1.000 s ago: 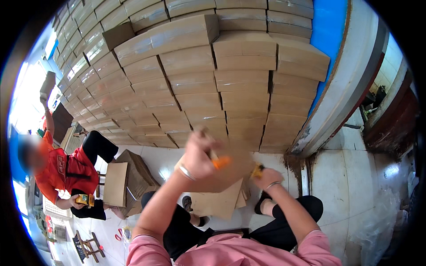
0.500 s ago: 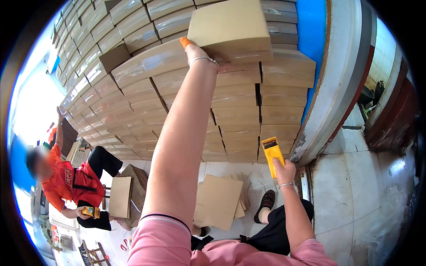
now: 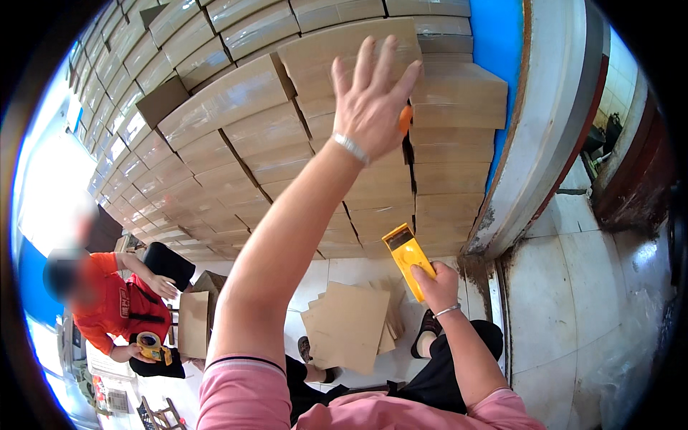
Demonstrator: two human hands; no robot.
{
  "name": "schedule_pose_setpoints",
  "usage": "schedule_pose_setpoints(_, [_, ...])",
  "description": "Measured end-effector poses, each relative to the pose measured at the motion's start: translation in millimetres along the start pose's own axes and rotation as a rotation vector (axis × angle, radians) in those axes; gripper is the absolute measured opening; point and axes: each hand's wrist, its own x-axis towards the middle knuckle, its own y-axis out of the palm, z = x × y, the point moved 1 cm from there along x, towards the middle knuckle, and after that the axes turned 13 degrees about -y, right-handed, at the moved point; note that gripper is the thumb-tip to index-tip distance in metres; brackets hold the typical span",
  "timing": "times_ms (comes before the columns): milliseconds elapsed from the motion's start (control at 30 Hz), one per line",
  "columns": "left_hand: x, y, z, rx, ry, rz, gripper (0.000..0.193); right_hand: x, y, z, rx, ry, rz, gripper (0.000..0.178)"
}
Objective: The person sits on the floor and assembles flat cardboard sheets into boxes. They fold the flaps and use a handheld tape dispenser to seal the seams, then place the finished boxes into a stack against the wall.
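My left hand point(image 3: 371, 104) reaches up in front of the stack with its fingers spread and nothing in it. An orange cover is on its thumb. Behind the fingers is the face of a carton point(image 3: 308, 54) in the upper row; whether the palm touches it I cannot tell. Lower down on the right, my right hand point(image 3: 437, 287) is closed round a yellow tape dispenser point(image 3: 407, 256), its dark end pointing up toward the stack.
Taped brown cartons point(image 3: 244, 150) form a high wall ahead. Flat cardboard pieces point(image 3: 349, 326) lie on the floor by my feet. At the left a person in red point(image 3: 107, 304) sits holding a yellow tape dispenser point(image 3: 152, 347) beside a carton point(image 3: 193, 322). A door frame point(image 3: 541, 136) bounds the right.
The carton at the top has gone back into the row, and my left hand has come off it, fingers spread. My right hand has shifted left with the tape dispenser. The other person's raised arm has lowered.
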Motion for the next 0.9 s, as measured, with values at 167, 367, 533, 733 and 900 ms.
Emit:
schedule_pose_setpoints(167, [23, 39, 53, 0.218, -0.002, 0.155, 0.072, 1, 7, 9, -0.042, -0.020, 0.091, 0.043])
schedule_pose_setpoints(367, [-6, 35, 101, 0.060, -0.016, 0.107, 0.070, 1, 20, 11, -0.083, -0.072, 0.131, 0.042])
schedule_pose_setpoints(533, [-119, 6, 84, -0.351, -0.218, 0.224, 0.040, 0, 16, -7, 0.230, 0.194, 0.100, 0.040])
schedule_pose_setpoints(733, [-546, -25, 154, 0.140, -1.448, 1.314, 0.047, -10, 34, 9, 0.648, 0.527, 0.221, 0.046])
schedule_pose_setpoints(900, [-619, -62, 73, 0.097, -1.589, 1.286, 0.080, -29, 68, -19, 0.526, 0.714, 0.326, 0.043])
